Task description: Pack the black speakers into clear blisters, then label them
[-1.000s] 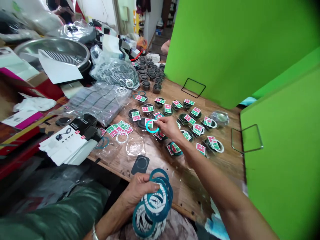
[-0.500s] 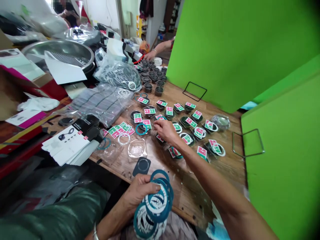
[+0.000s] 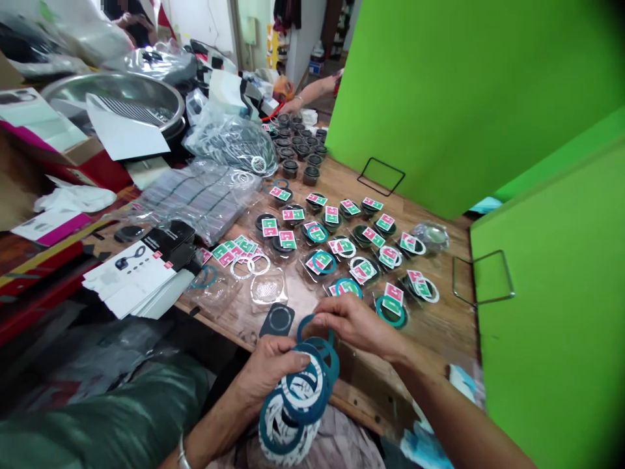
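Observation:
My left hand [image 3: 273, 368] is closed around a fanned stack of flat teal and white rings [image 3: 305, 407], held low over my lap. At the top of that stack, my right hand [image 3: 354, 319] pinches the edge of a teal ring [image 3: 301, 331]. Beyond my hands, several clear plastic packs with dark round items stand in rows, topped with pink-and-green cards [image 3: 393, 298]. Some also carry a ring, such as the teal ring [image 3: 323, 262] and the white ring [image 3: 430, 291]. Two loose white rings [image 3: 258, 264] overlap beside a pile of cards [image 3: 234, 251].
Dark round containers [image 3: 297, 143] cluster at the back, near another person's arm [image 3: 317, 91]. Left are printed boxes [image 3: 131, 270], a bagged stack [image 3: 195, 195] and a metal basin [image 3: 117, 81]. Green panels [image 3: 439, 98] border the right side. An empty clear tray [image 3: 268, 290] lies near the front edge.
My right hand has come back from the packs to the stack and grips a teal ring. A teal ring by the left packs is gone; a second white ring lies by the cards.

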Available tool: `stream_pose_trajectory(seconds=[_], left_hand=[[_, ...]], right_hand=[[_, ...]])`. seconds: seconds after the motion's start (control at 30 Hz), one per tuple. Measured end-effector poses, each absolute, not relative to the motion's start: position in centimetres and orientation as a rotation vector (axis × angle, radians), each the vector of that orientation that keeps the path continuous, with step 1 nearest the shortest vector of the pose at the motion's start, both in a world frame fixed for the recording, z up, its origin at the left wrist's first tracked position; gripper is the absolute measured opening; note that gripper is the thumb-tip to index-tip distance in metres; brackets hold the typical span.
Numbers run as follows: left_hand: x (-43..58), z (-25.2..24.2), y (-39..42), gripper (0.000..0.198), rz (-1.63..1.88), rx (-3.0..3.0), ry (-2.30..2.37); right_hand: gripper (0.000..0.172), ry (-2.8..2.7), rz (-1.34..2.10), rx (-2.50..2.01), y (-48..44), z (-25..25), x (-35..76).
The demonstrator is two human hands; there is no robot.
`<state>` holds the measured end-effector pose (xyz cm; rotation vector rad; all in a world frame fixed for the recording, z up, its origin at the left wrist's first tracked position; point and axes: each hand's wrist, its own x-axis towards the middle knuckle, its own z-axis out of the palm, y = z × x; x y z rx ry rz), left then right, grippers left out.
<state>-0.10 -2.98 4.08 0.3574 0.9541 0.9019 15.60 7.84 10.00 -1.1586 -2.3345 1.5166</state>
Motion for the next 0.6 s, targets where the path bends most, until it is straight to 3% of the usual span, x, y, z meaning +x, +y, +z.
stream_pose_trajectory(seconds=[0.27,0.6], left_hand=[[-0.8,3.1,-3.2,0.024,0.935,0.290,0.963],[-1.2,1.5,-2.6,0.026,0.929,0.275,0.966]], right_hand=[[0.018,-2.039,1.262,-1.266,16.2,11.2,9.8],[0.008,-2.139,0.932,-1.415,25.1,8.0,2.2]])
